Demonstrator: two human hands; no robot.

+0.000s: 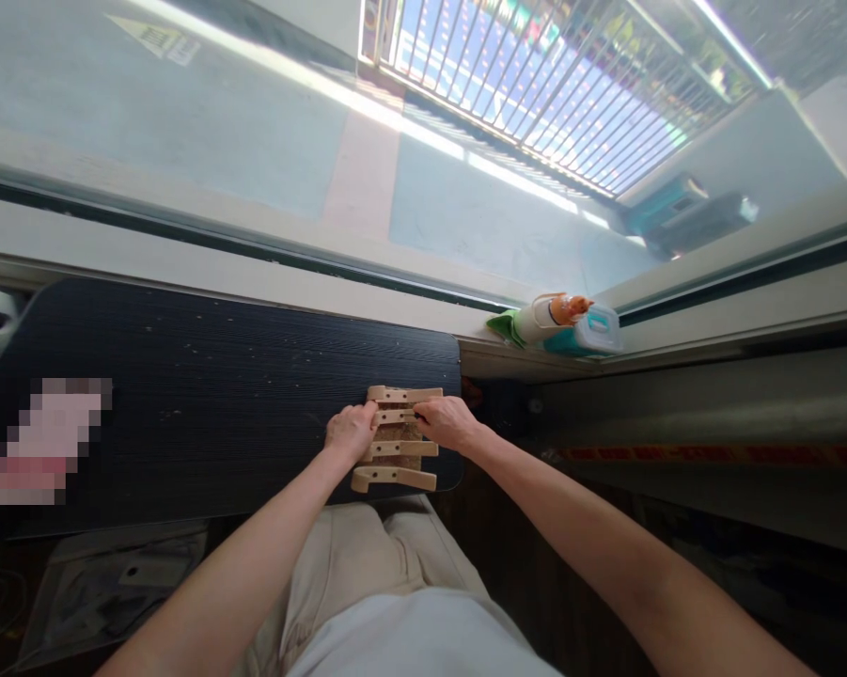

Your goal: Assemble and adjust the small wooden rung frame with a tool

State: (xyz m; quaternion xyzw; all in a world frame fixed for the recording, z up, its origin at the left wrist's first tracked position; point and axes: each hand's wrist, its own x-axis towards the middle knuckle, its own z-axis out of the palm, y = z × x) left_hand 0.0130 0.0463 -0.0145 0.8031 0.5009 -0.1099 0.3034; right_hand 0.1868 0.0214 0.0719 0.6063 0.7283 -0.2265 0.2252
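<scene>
Near the right end of the dark table lies a wooden piece (399,475): several pale strips with hooked left ends and dark dots like holes or screws, set side by side across a brown, grainy base (400,461). My left hand (351,432) is closed on its left side, thumb at the second strip from the far end. From the right, my right hand (446,422) reaches over that same strip with its fingers pinched together. A small dark tip shows at those fingers, too small to name.
The black table (183,395) runs left, with light specks on it and a blurred-out patch (49,442) at its left end. On the windowsill stand an orange-topped bottle (542,318) and a teal-and-white container (596,331). A window with a barred opening (536,94) beyond it rises behind.
</scene>
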